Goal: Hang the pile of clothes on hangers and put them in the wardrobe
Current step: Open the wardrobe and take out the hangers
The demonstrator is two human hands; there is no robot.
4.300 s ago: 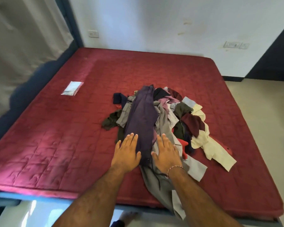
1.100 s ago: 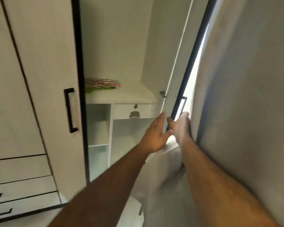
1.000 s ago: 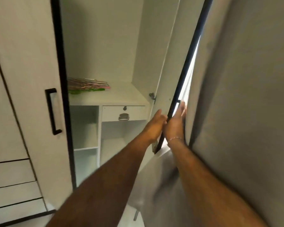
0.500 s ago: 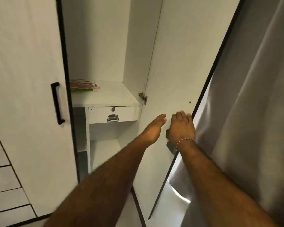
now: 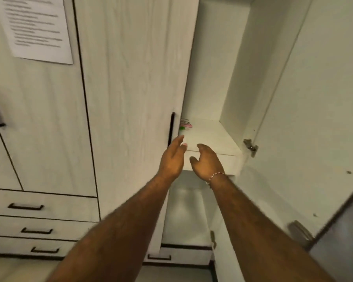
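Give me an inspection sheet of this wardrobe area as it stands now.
Surface: white wardrobe shelf, mostly bare.
Job's things: thin pink and green hangers lie flat at the shelf's left end, partly hidden by the closed white door; no clothes in view.
Clutter: printed paper sheet stuck on the far-left door.
Grip: left hand and right hand both empty, fingers relaxed, in front of the shelf.
Cables: nothing seen.
Surroundings: right door swung open; white drawers with black handles lower left.

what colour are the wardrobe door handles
Black, on the wardrobe door handle beside the left hand; head view, the only one.
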